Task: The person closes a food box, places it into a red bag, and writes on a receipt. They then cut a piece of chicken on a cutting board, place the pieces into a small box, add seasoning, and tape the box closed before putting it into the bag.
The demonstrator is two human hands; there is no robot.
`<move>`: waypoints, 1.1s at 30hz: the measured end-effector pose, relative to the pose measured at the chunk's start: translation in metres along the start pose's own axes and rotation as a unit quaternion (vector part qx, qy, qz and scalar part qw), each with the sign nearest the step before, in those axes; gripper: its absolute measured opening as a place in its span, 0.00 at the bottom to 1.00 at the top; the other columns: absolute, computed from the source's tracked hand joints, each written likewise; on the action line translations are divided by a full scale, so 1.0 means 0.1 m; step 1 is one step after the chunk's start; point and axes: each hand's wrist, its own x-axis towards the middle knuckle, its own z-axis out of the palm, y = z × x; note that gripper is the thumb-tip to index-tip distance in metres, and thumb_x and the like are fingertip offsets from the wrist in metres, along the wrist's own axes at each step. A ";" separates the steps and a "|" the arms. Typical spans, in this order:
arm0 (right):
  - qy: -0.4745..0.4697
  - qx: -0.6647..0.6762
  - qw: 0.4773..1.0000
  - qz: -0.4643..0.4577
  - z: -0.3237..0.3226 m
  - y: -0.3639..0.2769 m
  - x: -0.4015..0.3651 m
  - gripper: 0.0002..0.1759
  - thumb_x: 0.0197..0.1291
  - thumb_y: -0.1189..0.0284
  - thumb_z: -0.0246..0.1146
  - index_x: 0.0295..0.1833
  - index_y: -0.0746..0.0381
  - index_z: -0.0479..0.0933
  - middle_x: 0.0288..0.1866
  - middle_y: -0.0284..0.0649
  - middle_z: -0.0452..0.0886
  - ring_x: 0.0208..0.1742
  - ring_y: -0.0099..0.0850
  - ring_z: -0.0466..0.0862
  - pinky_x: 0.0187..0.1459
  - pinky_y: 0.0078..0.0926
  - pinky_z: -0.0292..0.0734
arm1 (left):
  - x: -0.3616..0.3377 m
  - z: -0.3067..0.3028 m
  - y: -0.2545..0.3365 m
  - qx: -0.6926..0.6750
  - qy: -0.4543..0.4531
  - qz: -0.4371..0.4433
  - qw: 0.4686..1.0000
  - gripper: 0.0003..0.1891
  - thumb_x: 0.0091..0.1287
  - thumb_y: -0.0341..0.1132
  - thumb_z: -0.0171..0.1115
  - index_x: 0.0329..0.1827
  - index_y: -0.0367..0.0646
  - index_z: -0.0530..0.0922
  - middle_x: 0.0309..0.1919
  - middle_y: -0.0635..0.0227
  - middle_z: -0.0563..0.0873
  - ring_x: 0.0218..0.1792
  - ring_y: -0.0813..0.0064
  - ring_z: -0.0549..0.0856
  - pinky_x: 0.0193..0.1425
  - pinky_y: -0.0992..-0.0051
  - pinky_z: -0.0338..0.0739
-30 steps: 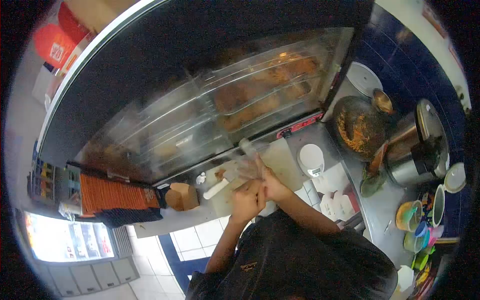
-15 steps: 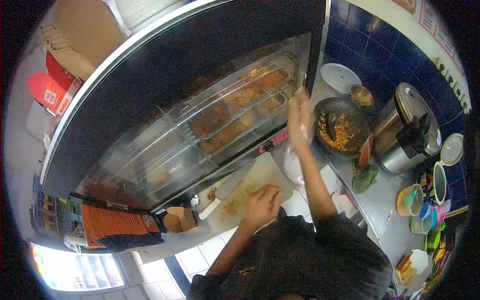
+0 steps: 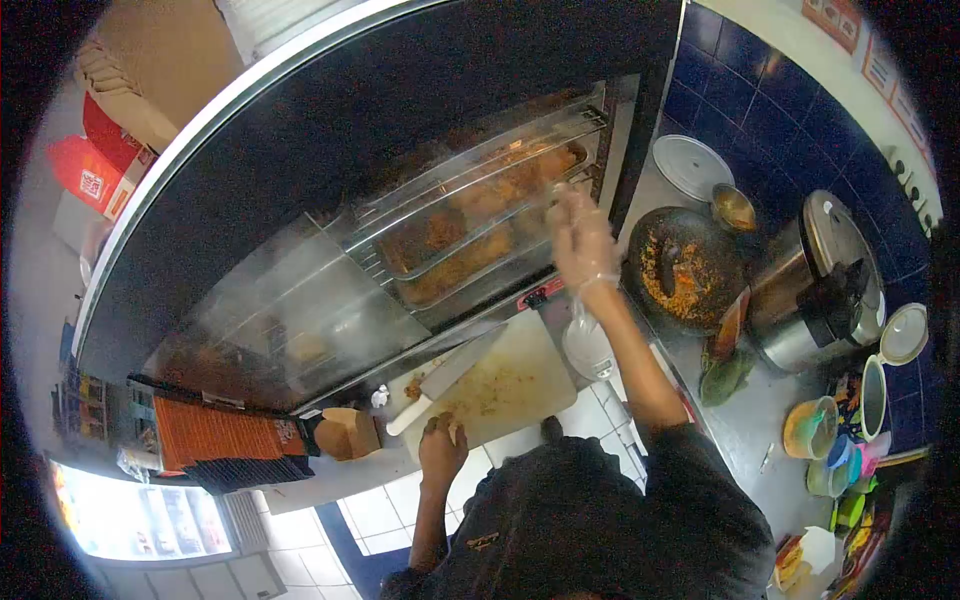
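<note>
My right hand (image 3: 583, 240), in a clear glove, is raised at the glass front of a heated cabinet (image 3: 400, 345), its fingers closed near the glass; what they grip is hidden. Behind it, trays of browned food (image 3: 480, 195) rest on wire racks. Lower down, my left hand (image 3: 443, 450) is at the near edge of a stained cutting board (image 3: 530, 385), fingers loosely bent and apart, holding nothing visible. Just left of it lies the white handle of a knife (image 3: 455, 370), with the broad blade across the board.
Right of the cabinet are a dark pan (image 3: 685, 270) of crumbly food, a metal cooker (image 3: 820, 280) and a green cloth (image 3: 727, 378). A white round-topped item (image 3: 590, 348) is beside the board. A cardboard box (image 3: 347, 434) and orange stacked cartons (image 3: 215, 435) are at left.
My right hand has moved left from the cabinet's right side, and more of the racks shows there. My left hand has moved left and down from over the board. The view has shifted slightly.
</note>
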 end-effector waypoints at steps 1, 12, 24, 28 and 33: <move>-0.048 -0.003 0.998 -0.030 -0.01 -0.08 0.00 0.18 0.69 0.65 0.56 0.61 0.58 0.75 0.55 0.55 0.79 0.55 0.54 0.80 0.57 0.49 0.75 | 0.03 -0.01 0.05 -0.002 -0.014 -0.009 1.000 0.17 0.63 0.34 0.64 0.52 0.38 0.76 0.43 0.49 0.83 0.45 0.46 0.83 0.48 0.54 0.80; -0.278 -0.411 0.860 -0.117 -0.25 -0.25 1.86 0.15 0.61 0.64 0.62 0.49 0.61 0.83 0.56 0.53 0.83 0.57 0.47 0.83 0.57 0.43 0.78 | 0.07 0.14 0.11 0.018 0.041 -0.007 0.999 0.16 0.63 0.34 0.64 0.52 0.38 0.78 0.44 0.49 0.83 0.47 0.46 0.83 0.52 0.53 0.78; -0.095 -0.276 0.952 -0.089 -0.12 0.28 2.57 0.28 0.63 0.53 0.65 0.63 0.58 0.79 0.68 0.52 0.76 0.69 0.43 0.76 0.67 0.38 0.73 | 0.07 0.03 -0.13 0.102 0.034 -0.090 0.990 0.19 0.62 0.37 0.65 0.55 0.40 0.78 0.54 0.50 0.79 0.55 0.49 0.78 0.57 0.53 0.75; -0.112 -0.263 0.955 -0.083 -0.09 0.36 2.61 0.29 0.62 0.52 0.66 0.63 0.57 0.80 0.68 0.50 0.77 0.68 0.42 0.76 0.68 0.37 0.71 | 0.15 -0.01 -0.17 0.138 0.027 -0.097 0.985 0.23 0.59 0.37 0.67 0.56 0.38 0.77 0.57 0.50 0.76 0.58 0.50 0.76 0.59 0.53 0.74; -0.189 -0.162 0.966 -0.066 -0.11 0.43 2.61 0.30 0.60 0.51 0.68 0.63 0.56 0.80 0.67 0.47 0.78 0.68 0.41 0.77 0.69 0.35 0.70 | 0.25 0.00 -0.20 0.186 0.016 -0.102 0.977 0.25 0.59 0.38 0.67 0.59 0.38 0.76 0.58 0.50 0.75 0.60 0.50 0.75 0.60 0.54 0.73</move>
